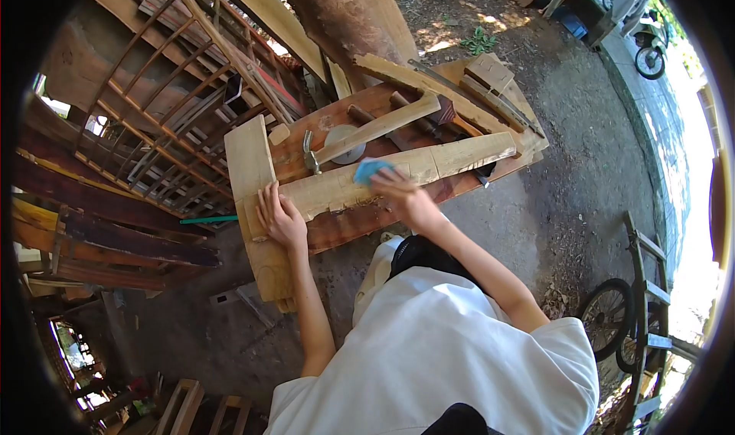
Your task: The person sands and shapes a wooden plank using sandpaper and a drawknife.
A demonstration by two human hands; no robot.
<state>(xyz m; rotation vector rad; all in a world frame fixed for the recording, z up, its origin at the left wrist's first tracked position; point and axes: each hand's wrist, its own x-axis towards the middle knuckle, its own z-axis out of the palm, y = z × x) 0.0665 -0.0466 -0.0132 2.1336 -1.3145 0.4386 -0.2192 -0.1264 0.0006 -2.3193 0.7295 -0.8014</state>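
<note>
Mid-frame, right grip point(403, 195) pinches blue pad point(370, 170), best kept flat along grain; spread left grip point(282, 219) steadies plank point(329, 193).

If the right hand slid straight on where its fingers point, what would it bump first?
Probably the bent wooden bar, just past the blue pad in the right hand. Height is unclear, so it might pass over.

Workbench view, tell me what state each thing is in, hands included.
Left hand: open, palm down on wood.
Right hand: closed on the blue pad.
Blue pad: against the long board.
Long board: lying flat, near edge ragged.
Hammer: lying down.
Motorcycle: upright.
</note>
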